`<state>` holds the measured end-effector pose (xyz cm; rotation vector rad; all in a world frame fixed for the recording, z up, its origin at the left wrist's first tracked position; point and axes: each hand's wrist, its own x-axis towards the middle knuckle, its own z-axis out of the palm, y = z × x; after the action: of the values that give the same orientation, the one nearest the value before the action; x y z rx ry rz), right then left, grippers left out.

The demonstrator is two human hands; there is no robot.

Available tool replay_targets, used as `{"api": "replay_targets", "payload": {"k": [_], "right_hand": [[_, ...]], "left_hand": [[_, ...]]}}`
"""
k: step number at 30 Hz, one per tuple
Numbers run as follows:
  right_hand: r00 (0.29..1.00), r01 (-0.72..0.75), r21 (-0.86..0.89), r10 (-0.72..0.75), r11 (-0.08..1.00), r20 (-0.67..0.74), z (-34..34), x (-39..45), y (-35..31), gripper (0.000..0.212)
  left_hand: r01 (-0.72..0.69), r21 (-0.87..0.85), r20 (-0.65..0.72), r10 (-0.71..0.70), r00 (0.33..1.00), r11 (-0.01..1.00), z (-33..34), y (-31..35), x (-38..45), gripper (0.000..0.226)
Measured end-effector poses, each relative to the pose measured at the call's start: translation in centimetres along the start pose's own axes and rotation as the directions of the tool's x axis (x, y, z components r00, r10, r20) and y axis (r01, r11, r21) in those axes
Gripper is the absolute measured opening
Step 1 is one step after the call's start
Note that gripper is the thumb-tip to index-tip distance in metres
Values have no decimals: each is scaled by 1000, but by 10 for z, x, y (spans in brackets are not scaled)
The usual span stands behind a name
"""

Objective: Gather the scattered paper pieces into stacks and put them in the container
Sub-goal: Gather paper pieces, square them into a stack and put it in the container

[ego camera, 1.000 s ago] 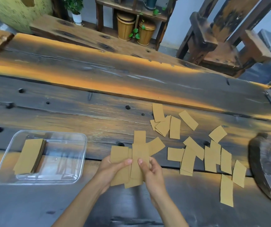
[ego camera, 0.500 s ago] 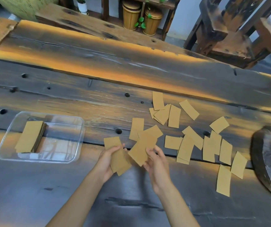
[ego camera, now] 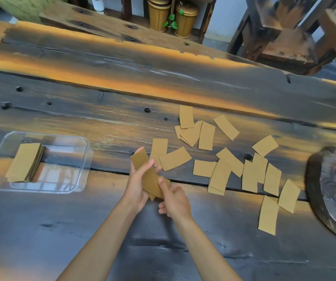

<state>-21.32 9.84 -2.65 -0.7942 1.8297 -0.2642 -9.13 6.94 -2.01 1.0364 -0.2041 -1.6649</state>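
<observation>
The person holds a small bundle of paper pieces (ego camera: 150,177) between both hands, lifted just off the desk (ego camera: 102,230). The left hand (ego camera: 137,186) wraps its fingers (ego camera: 150,163) round the bundle from the side, thumb behind and fingertips over the front face, so the pieces cannot slide apart. The right hand (ego camera: 174,199) pinches the lower end with thumb and curled fingers, most likely to push the edges flush; one corner juts out at the bottom, so the bundle is not yet squared. How many pieces it holds cannot be told from this angle.

The grip makes sense for thin, slippery paper: one hand clamps, the other taps and aligns. Holding the bundle above the wood also keeps it from catching on the rough boards and their gaps.

The clear container (ego camera: 86,151) sits well to the left, and a neat stack (ego camera: 24,161) already lies along its left side, leaving free floor for another stack beside it. To the right of the hands, many loose pieces (ego camera: 229,165) lie scattered and overlapping, the nearest two just beyond the left fingertips. So the task looks well short of done: this bundle probably needs more pieces or a final squaring before going in.
</observation>
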Motion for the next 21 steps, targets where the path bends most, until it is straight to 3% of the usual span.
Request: {"api": "replay_targets", "payload": {"k": [3, 8, 9, 11, 13, 14, 15, 17, 19, 21], "right_hand": [[995, -32, -27, 34, 999, 92, -6, 0, 7, 74], [996, 76, -117, -69, 990, 61, -6, -6, 14, 80], [996, 76, -65, -74, 995, 43, -6, -6, 16, 71], [993, -2, 235, -26, 972, 117, -9, -2, 16, 41], [955, -159, 585, -25, 795, 294, -17, 4, 15, 23], [948, -171, 692, -74, 702, 310, -20, 8, 18, 24], [956, -104, 745, -141, 659, 259, -25, 12, 21, 28], [957, 215, 631, -289, 745, 15, -37, 21, 28, 33], [863, 493, 409, -490, 768, -119, -45, 29, 36, 34], [800, 593, 334, -585, 733, -135, -44, 37, 48, 34]], "left_hand": [[5, 20, -35, -5, 999, 1000, 6, -9, -3, 41], [-70, 231, -97, 95, 991, 971, 16, -27, -6, 45], [-87, 236, -87, 110, 990, 968, 16, -28, -6, 48], [-93, 200, -70, 109, 992, 975, 19, -31, -5, 36], [-92, 198, -72, 109, 991, 976, 20, -36, -6, 21], [-113, 234, -66, 132, 989, 966, 17, -40, -6, 22], [-151, 284, -47, 171, 984, 947, 14, -41, -6, 23], [-217, 399, 35, 222, 975, 891, 4, -42, -6, 25], [-237, 471, 111, 209, 972, 850, -9, -42, -1, 36], [-261, 558, 171, 199, 965, 788, -20, -48, 4, 52]]}}
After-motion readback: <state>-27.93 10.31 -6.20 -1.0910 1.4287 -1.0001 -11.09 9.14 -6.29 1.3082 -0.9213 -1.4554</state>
